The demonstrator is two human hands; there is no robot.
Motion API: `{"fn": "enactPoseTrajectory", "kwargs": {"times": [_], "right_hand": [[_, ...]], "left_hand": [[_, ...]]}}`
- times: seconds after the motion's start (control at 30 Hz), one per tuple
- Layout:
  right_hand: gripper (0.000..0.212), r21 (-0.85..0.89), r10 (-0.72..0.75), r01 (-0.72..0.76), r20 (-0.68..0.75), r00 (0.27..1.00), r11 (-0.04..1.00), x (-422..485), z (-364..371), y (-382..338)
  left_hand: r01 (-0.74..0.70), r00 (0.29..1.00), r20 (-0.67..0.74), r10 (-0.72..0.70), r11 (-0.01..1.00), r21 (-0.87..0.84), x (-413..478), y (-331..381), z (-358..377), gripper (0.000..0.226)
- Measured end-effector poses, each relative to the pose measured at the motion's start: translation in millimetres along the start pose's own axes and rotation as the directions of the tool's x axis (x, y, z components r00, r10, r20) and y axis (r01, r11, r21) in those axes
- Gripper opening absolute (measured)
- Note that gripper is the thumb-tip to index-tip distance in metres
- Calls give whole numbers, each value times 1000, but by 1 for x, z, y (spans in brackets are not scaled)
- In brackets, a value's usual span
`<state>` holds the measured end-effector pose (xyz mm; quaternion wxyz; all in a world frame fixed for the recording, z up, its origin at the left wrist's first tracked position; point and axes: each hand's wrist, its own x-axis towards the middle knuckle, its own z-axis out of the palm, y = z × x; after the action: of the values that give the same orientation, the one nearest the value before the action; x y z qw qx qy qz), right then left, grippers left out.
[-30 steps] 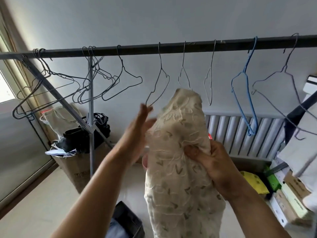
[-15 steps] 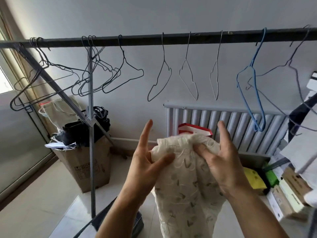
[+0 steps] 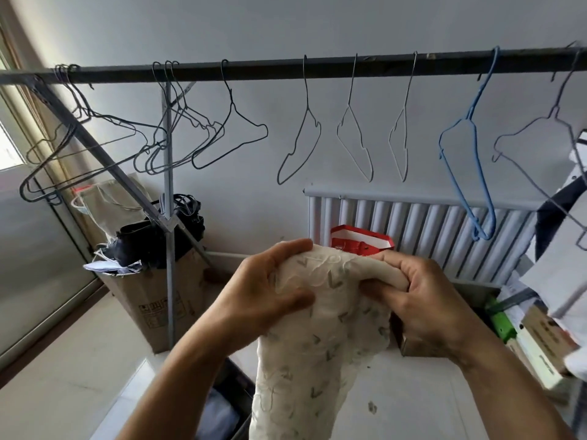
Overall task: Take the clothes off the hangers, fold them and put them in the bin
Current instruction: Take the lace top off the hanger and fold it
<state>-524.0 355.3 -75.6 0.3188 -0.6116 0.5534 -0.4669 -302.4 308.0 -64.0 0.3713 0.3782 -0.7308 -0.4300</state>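
Both hands are on the cream garment (image 3: 317, 344), held in front of me below the rail (image 3: 317, 66) and off any hanger. Left hand (image 3: 263, 290): thumb across the front of the cloth, fingers (image 3: 286, 249) curled over the top edge, clamped on it. Right hand (image 3: 425, 312): fingers (image 3: 381, 290) curled tight on a bunched fold at the top corner. The rest of the garment hangs straight down between my forearms.

Containers:
- Dark bin (image 3: 239, 392) sits low in view, just left of the hanging cloth. Something pale blue-grey is inside; I can't tell what it is. The cream garment is not in it.
- Cardboard box (image 3: 152, 306) stands at the left by the rack's upright, open on top and stuffed with a dark bag (image 3: 158, 236). Loose papers (image 3: 111, 266) spill over its rim.
- Red box (image 3: 359, 242) stands against the radiator (image 3: 428, 230), just behind my hands. Contents not visible.
- Green box (image 3: 502, 322) and stacked cartons (image 3: 546, 338) are at the right. Contents not visible.

The wire hangers along the rail are bare, including the blue hanger (image 3: 470, 147). One white and dark garment (image 3: 565, 265) hangs at the far right edge.
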Motion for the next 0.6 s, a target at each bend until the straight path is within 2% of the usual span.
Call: {"fn": "enactPoseTrajectory", "kwargs": {"times": [0.07, 0.1, 0.17, 0.2, 0.27, 0.3, 0.33, 0.37, 0.43, 0.53, 0.6], "right_hand": [[18, -66, -52, 51, -5, 999, 996, 2, -5, -5], [17, -90, -60, 57, -24, 998, 994, 4, -7, -6], [18, -139, -70, 59, -75, 995, 989, 7, -10, -8], [23, -138, -70, 59, -79, 994, 989, 8, -11, -8], [34, 36, -54, 56, -39, 998, 998, 6, -12, -10], [32, 169, -42, 43, -13, 999, 985, 4, -12, -12], [29, 280, -27, 26, -3, 1000, 960, 3, -11, -14], [27, 356, -10, 12, -8, 1000, 934, 3, -10, -17], [25, 452, 19, 3, -44, 999, 892, 6, -7, -16], [23, 521, 87, -15, -115, 990, 853, 14, -2, -8], [32, 608, 151, -85, -59, 987, 790, 15, -4, 3]], "left_hand": [[-100, 994, -4, 111, 911, 400, 4, 1, -5, 53], [-149, 985, -1, 175, 840, 521, 6, 3, -7, 45], [-219, 964, 18, 265, 758, 614, 11, 6, -15, 25], [-229, 959, 10, 282, 758, 611, 12, 7, -19, 19], [-203, 964, -40, 263, 826, 526, 16, 5, -26, 21], [-173, 975, -56, 213, 899, 402, 17, 4, -26, 25], [-129, 989, -43, 141, 970, 208, 17, 4, -25, 28], [-68, 998, -8, 68, 997, -26, 16, 2, -22, 28], [71, 997, 35, -64, 946, -315, 15, -1, -13, 22], [128, 991, 20, -132, 897, -424, 16, -3, -1, 23], [128, 991, 16, -135, 885, -447, 18, -4, 3, 30]]}}
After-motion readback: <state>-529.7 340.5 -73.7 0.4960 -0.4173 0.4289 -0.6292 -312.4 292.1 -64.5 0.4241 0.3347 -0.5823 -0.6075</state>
